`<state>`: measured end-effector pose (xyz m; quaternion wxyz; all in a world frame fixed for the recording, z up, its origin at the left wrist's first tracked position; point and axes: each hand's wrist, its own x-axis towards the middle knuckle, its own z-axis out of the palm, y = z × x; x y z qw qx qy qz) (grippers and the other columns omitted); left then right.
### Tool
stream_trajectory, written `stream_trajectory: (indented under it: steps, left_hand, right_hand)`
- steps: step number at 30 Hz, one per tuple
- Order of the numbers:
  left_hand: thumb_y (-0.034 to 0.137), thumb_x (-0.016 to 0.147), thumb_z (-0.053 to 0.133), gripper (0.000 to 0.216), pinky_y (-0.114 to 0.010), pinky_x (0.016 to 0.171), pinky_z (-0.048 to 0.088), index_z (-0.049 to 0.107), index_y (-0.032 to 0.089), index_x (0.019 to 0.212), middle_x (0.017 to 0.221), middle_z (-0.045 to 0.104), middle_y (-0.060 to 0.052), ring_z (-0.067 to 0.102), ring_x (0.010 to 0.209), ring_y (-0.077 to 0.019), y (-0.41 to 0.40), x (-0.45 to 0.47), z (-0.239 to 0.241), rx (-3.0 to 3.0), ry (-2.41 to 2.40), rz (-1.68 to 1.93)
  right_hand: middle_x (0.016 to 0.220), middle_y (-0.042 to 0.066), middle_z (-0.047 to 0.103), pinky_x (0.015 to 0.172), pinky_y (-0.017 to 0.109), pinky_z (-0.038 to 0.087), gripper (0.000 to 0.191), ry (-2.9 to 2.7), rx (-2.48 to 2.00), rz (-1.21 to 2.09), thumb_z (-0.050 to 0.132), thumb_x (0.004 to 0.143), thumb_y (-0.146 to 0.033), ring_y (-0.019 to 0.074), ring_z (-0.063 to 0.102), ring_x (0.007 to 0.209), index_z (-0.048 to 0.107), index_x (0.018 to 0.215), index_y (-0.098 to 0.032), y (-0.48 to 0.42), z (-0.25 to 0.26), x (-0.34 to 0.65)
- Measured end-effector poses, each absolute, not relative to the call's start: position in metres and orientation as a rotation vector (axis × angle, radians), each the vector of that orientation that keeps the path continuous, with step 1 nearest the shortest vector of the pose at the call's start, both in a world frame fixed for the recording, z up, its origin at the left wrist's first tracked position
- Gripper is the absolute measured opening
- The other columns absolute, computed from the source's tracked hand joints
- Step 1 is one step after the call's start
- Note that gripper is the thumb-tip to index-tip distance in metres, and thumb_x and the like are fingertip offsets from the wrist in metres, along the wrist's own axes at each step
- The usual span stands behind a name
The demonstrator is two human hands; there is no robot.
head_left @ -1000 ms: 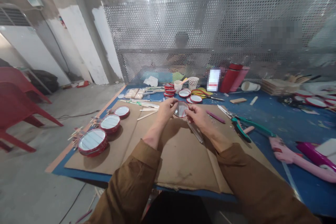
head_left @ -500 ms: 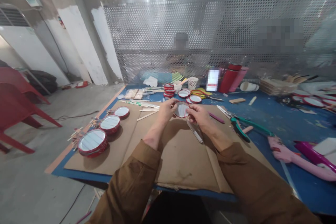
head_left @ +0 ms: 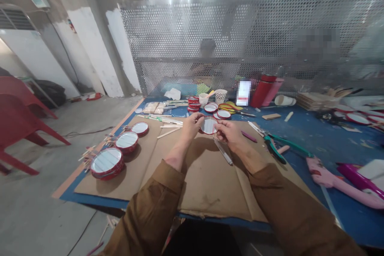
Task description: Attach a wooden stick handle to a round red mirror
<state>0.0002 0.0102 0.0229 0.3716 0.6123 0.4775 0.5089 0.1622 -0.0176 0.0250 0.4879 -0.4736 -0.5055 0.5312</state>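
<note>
Both my hands hold a small round red-rimmed mirror (head_left: 209, 125) above the brown cardboard sheet (head_left: 207, 180). My left hand (head_left: 191, 126) pinches its left edge and my right hand (head_left: 230, 133) pinches its right edge, fingers closed on the rim. A thin metal blade or ruler (head_left: 223, 152) lies on the cardboard just under my right hand. Three larger red-rimmed mirrors (head_left: 106, 163) (head_left: 127, 141) (head_left: 140, 128) sit in a row at the left of the cardboard.
Green-handled pliers (head_left: 279, 146) and a pink glue gun (head_left: 336, 182) lie at the right on the blue table (head_left: 330, 140). More small mirrors (head_left: 211, 107), cups, wooden sticks (head_left: 168, 126) and a red flask (head_left: 262, 90) stand at the back. A perforated metal screen (head_left: 240, 40) rises behind; another person sits beyond it.
My hands have turned the small mirror slightly; it has stayed in nearly the same place above the cardboard.
</note>
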Motion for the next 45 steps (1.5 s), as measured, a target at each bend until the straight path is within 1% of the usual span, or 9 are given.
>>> stream_trajectory:
  steps: [4,7,11,15,19,27,34,41,45]
  left_hand:
    - [0.022,0.090,0.054,0.016,-0.017,0.047,0.050,0.067,0.017,0.097,0.083,0.067,0.000,0.059,0.059,-0.0089,0.005,0.001,0.029,1.593,1.262,1.303]
    - [0.025,0.090,0.055,0.020,-0.016,0.048,0.049,0.067,0.018,0.103,0.087,0.068,-0.001,0.060,0.062,-0.0093,0.004,-0.001,0.027,1.619,1.213,1.247]
    - [0.029,0.087,0.060,0.039,-0.018,0.053,0.051,0.064,0.020,0.125,0.091,0.070,-0.002,0.062,0.068,-0.0107,0.006,-0.004,0.019,1.756,1.095,1.144]
    - [0.019,0.078,0.065,0.060,-0.023,0.069,0.056,0.058,0.021,0.138,0.111,0.072,-0.005,0.064,0.073,-0.0109,0.007,-0.005,0.017,1.906,1.034,1.163]
    - [0.014,0.072,0.064,0.068,-0.025,0.079,0.056,0.058,0.020,0.139,0.116,0.072,-0.006,0.065,0.079,-0.0118,0.004,-0.006,0.023,2.008,0.997,1.151]
    - [0.012,0.069,0.065,0.070,-0.026,0.079,0.056,0.058,0.013,0.139,0.114,0.073,-0.009,0.069,0.084,-0.0144,0.002,-0.008,0.029,2.044,1.053,1.117]
    - [0.013,0.068,0.068,0.063,-0.025,0.082,0.056,0.065,0.017,0.131,0.112,0.074,-0.006,0.070,0.088,-0.0159,0.000,-0.009,0.034,2.040,0.993,1.098]
    - [0.007,0.066,0.064,0.070,-0.025,0.079,0.056,0.062,0.016,0.136,0.113,0.075,-0.007,0.070,0.086,-0.0159,0.001,-0.012,0.035,2.000,1.086,1.086]
    - [0.007,0.069,0.064,0.069,-0.024,0.078,0.055,0.061,0.014,0.137,0.113,0.075,-0.008,0.069,0.084,-0.0148,-0.001,-0.014,0.039,1.987,1.084,1.048]
  right_hand:
    - [0.051,-0.007,0.051,0.038,0.018,0.027,0.038,-1.240,-1.146,1.268,0.076,0.060,-0.047,0.0054,0.040,0.039,0.056,0.077,-0.020,-0.018,0.026,0.161]
    - [0.048,-0.008,0.048,0.037,0.020,0.025,0.038,-1.249,-1.152,1.225,0.075,0.060,-0.048,0.0056,0.037,0.037,0.057,0.077,-0.020,-0.020,0.029,0.161]
    - [0.046,-0.008,0.046,0.037,0.021,0.025,0.036,-1.206,-1.218,1.100,0.074,0.059,-0.048,0.0068,0.037,0.037,0.053,0.071,-0.022,-0.019,0.033,0.166]
    - [0.046,-0.008,0.046,0.037,0.022,0.025,0.034,-1.184,-1.239,1.060,0.073,0.060,-0.047,0.0071,0.037,0.038,0.052,0.070,-0.023,-0.018,0.035,0.171]
    - [0.047,-0.009,0.046,0.036,0.021,0.025,0.034,-1.151,-1.223,1.107,0.074,0.059,-0.046,0.0064,0.036,0.038,0.052,0.071,-0.022,-0.019,0.037,0.173]
    - [0.044,-0.009,0.045,0.036,0.020,0.023,0.036,-1.159,-1.205,1.101,0.075,0.058,-0.047,0.0052,0.035,0.036,0.053,0.069,-0.021,-0.019,0.039,0.172]
    - [0.044,-0.009,0.047,0.035,0.019,0.023,0.035,-1.160,-1.174,1.123,0.076,0.058,-0.046,0.0050,0.036,0.036,0.054,0.069,-0.020,-0.017,0.035,0.173]
    - [0.043,-0.009,0.047,0.035,0.019,0.024,0.033,-1.165,-1.181,1.135,0.075,0.060,-0.043,0.0050,0.036,0.034,0.053,0.071,-0.021,-0.014,0.033,0.174]
    - [0.045,-0.009,0.047,0.036,0.019,0.024,0.034,-1.189,-1.173,1.139,0.076,0.061,-0.044,0.0052,0.037,0.036,0.053,0.072,-0.020,-0.015,0.034,0.174]
